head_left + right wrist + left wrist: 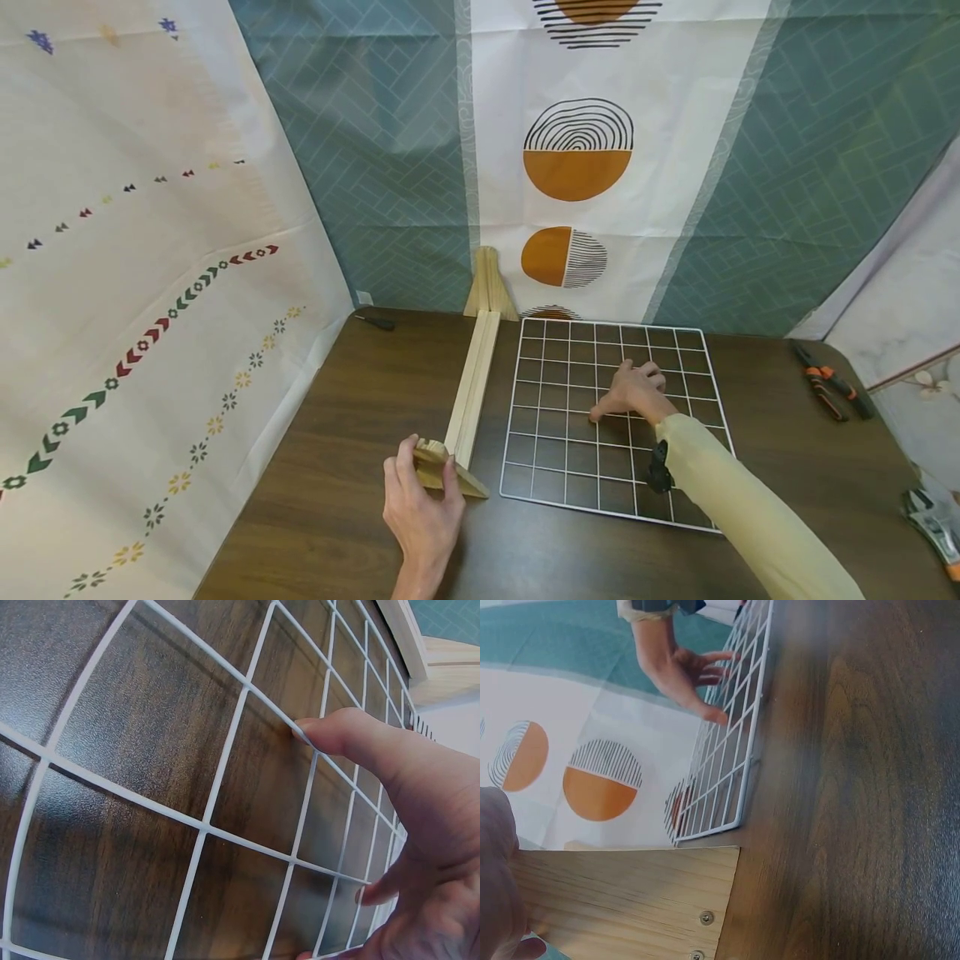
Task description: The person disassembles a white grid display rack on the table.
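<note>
A pale wooden stand lies on the table as a long grooved bar [474,379] with a flared end piece [491,283] at the far end. My left hand [426,504] grips the near end piece [468,481] at its top, thumb on one side and fingers on the other. Two screw heads show in this wooden piece [630,900] in the left wrist view. To the right is a white wire grid [555,433], roughly level. My right hand [633,392] spreads over its middle, thumb and bent fingertips hooked at the wires [259,690].
A dark screwdriver [375,322] lies at the table's back left corner. Orange-and-black pliers [828,379] lie at the back right, and another metal tool [933,525] sits at the right edge. Patterned cloths [405,167] hang behind and beside the table.
</note>
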A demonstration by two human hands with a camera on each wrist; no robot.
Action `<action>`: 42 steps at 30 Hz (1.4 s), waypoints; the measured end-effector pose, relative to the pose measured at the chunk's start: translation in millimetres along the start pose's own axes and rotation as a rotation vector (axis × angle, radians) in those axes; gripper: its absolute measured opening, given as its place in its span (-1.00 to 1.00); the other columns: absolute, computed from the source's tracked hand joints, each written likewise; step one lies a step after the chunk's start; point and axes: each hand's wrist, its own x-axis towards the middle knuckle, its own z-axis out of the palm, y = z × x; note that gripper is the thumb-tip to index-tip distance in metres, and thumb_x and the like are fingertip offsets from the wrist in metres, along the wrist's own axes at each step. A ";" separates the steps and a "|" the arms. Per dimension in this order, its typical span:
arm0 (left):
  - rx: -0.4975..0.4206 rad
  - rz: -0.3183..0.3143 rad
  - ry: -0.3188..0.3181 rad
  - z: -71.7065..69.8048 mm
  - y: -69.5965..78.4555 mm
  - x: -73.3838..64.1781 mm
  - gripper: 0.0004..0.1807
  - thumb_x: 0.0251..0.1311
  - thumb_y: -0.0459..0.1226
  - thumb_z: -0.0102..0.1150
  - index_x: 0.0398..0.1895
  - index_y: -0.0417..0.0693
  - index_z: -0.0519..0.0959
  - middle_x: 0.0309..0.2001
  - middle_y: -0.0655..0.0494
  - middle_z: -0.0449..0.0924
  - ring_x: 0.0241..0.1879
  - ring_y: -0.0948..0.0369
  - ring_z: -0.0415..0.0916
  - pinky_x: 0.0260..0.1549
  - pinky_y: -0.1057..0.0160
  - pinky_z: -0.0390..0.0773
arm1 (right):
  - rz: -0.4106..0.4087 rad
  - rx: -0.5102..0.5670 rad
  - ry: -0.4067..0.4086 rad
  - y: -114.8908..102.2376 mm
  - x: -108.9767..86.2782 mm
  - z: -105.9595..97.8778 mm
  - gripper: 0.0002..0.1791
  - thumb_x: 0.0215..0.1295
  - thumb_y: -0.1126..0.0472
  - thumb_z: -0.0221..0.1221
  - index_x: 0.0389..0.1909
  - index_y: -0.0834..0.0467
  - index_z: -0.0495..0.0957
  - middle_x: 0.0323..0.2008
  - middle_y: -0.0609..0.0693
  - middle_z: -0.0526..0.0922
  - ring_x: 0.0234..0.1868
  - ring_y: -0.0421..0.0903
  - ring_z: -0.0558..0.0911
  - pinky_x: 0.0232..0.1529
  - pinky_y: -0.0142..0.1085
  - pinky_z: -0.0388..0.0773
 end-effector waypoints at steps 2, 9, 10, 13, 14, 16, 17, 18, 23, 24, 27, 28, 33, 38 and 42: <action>-0.001 -0.001 0.000 0.1 -0.1 -0.2 -0.36 -0.04 -0.20 0.36 0.17 -0.25 0.47 -0.34 -0.13 0.43 -0.47 0.03 0.42 -0.68 0.02 0.43 | 0.003 0.003 -0.003 0.0 1.2 0.7 0.50 -0.27 -0.23 0.56 0.40 0.56 -0.14 0.18 0.77 -0.07 0.08 0.57 0.21 0.04 0.25 0.37; -0.002 0.001 0.001 0.3 -0.4 -0.2 -0.36 -0.03 -0.20 0.36 0.16 -0.25 0.47 -0.35 -0.12 0.42 -0.48 0.02 0.42 -0.70 0.04 0.42 | -0.010 -0.025 -0.011 -0.6 5.1 0.8 0.50 -0.28 -0.26 0.55 0.39 0.59 -0.11 0.16 0.77 -0.02 0.08 0.57 0.21 0.03 0.24 0.35; -0.002 0.001 0.001 0.3 -0.4 -0.2 -0.37 -0.03 -0.19 0.36 0.16 -0.25 0.47 -0.35 -0.12 0.42 -0.48 0.02 0.42 -0.70 0.04 0.42 | -0.013 -0.030 -0.014 -0.7 5.5 0.7 0.50 -0.28 -0.27 0.55 0.39 0.60 -0.11 0.15 0.77 -0.01 0.08 0.58 0.21 0.03 0.25 0.35; 0.000 0.001 0.002 0.4 -0.2 -0.2 -0.37 -0.02 -0.19 0.35 0.16 -0.24 0.47 -0.35 -0.12 0.43 -0.48 0.01 0.42 -0.69 0.04 0.42 | -0.019 -0.037 -0.021 -0.2 6.3 0.1 0.51 -0.28 -0.28 0.54 0.39 0.61 -0.10 0.15 0.78 -0.01 0.09 0.59 0.19 0.04 0.26 0.35; 0.000 0.001 0.002 0.4 -0.1 -0.2 -0.37 -0.02 -0.19 0.35 0.16 -0.24 0.47 -0.35 -0.12 0.43 -0.48 0.01 0.42 -0.70 0.04 0.42 | -0.020 -0.036 -0.023 0.0 6.4 0.0 0.51 -0.28 -0.28 0.54 0.39 0.60 -0.10 0.15 0.78 -0.01 0.10 0.59 0.19 0.04 0.26 0.35; 0.002 0.002 0.001 0.4 0.2 -0.1 -0.37 -0.02 -0.19 0.35 0.16 -0.25 0.47 -0.35 -0.12 0.42 -0.48 0.01 0.42 -0.70 0.04 0.42 | -0.021 -0.033 -0.026 0.7 6.6 -0.4 0.52 -0.27 -0.28 0.54 0.41 0.60 -0.11 0.16 0.78 -0.02 0.12 0.60 0.18 0.07 0.26 0.34; 0.002 0.002 0.002 0.4 0.3 -0.1 -0.37 -0.03 -0.19 0.35 0.16 -0.25 0.47 -0.35 -0.12 0.43 -0.48 0.01 0.42 -0.70 0.03 0.42 | -0.023 -0.032 -0.028 0.9 6.4 -0.6 0.52 -0.27 -0.28 0.54 0.41 0.59 -0.12 0.17 0.77 -0.02 0.13 0.60 0.17 0.09 0.27 0.32; 0.003 0.001 0.002 0.4 0.4 -0.1 -0.36 -0.03 -0.20 0.36 0.16 -0.25 0.47 -0.35 -0.13 0.42 -0.48 0.02 0.42 -0.70 0.03 0.42 | -0.024 -0.030 -0.029 1.1 6.2 -0.8 0.53 -0.27 -0.28 0.54 0.42 0.59 -0.13 0.18 0.77 -0.03 0.15 0.60 0.16 0.11 0.27 0.30; 0.005 -0.002 0.003 0.1 0.5 0.2 -0.34 -0.08 -0.22 0.38 0.16 -0.25 0.47 -0.35 -0.12 0.42 -0.48 0.04 0.41 -0.69 0.03 0.42 | -0.024 -0.035 -0.041 1.7 5.1 -2.4 0.55 -0.26 -0.31 0.54 0.43 0.58 -0.15 0.21 0.75 -0.05 0.20 0.61 0.13 0.19 0.28 0.24; 0.005 -0.002 0.002 0.0 0.5 0.2 -0.34 -0.09 -0.23 0.39 0.16 -0.25 0.47 -0.35 -0.12 0.42 -0.48 0.04 0.41 -0.68 0.03 0.42 | -0.024 -0.036 -0.042 1.7 4.9 -2.5 0.55 -0.25 -0.32 0.53 0.43 0.58 -0.14 0.20 0.75 -0.04 0.20 0.61 0.13 0.20 0.28 0.23; 0.004 -0.002 0.003 0.1 0.7 0.0 -0.33 -0.10 -0.24 0.40 0.16 -0.25 0.47 -0.35 -0.12 0.42 -0.48 0.04 0.41 -0.68 0.03 0.42 | -0.026 -0.039 -0.046 2.3 5.3 -2.4 0.54 -0.25 -0.34 0.52 0.43 0.58 -0.13 0.20 0.74 -0.03 0.21 0.61 0.13 0.19 0.29 0.25; 0.004 -0.003 0.003 0.3 0.8 -0.1 -0.33 -0.10 -0.24 0.40 0.16 -0.25 0.47 -0.35 -0.12 0.42 -0.47 0.04 0.41 -0.68 0.03 0.42 | -0.028 -0.040 -0.046 2.8 5.9 -1.9 0.54 -0.24 -0.35 0.52 0.43 0.58 -0.13 0.21 0.74 -0.03 0.22 0.61 0.12 0.19 0.30 0.25; 0.007 -0.007 0.002 1.1 1.6 -0.1 -0.32 -0.11 -0.24 0.42 0.17 -0.25 0.46 -0.35 -0.12 0.42 -0.47 0.03 0.41 -0.69 0.03 0.41 | -0.045 -0.061 -0.033 6.7 9.5 -0.2 0.54 -0.25 -0.38 0.51 0.43 0.58 -0.11 0.21 0.74 -0.01 0.22 0.61 0.13 0.19 0.28 0.25; 0.002 -0.008 -0.002 1.3 2.1 -0.6 -0.31 -0.12 -0.26 0.44 0.17 -0.24 0.46 -0.35 -0.12 0.42 -0.47 0.00 0.43 -0.68 0.03 0.42 | -0.051 -0.063 -0.029 8.4 9.5 1.7 0.55 -0.26 -0.39 0.50 0.43 0.58 -0.09 0.20 0.74 0.01 0.21 0.59 0.13 0.19 0.27 0.22; 0.001 -0.009 0.000 1.2 1.9 -1.3 -0.31 -0.12 -0.26 0.43 0.17 -0.24 0.46 -0.34 -0.12 0.42 -0.46 0.00 0.43 -0.67 0.02 0.42 | -0.062 -0.065 -0.024 9.8 9.3 3.0 0.54 -0.25 -0.40 0.49 0.44 0.56 -0.09 0.21 0.74 0.00 0.23 0.60 0.11 0.21 0.28 0.20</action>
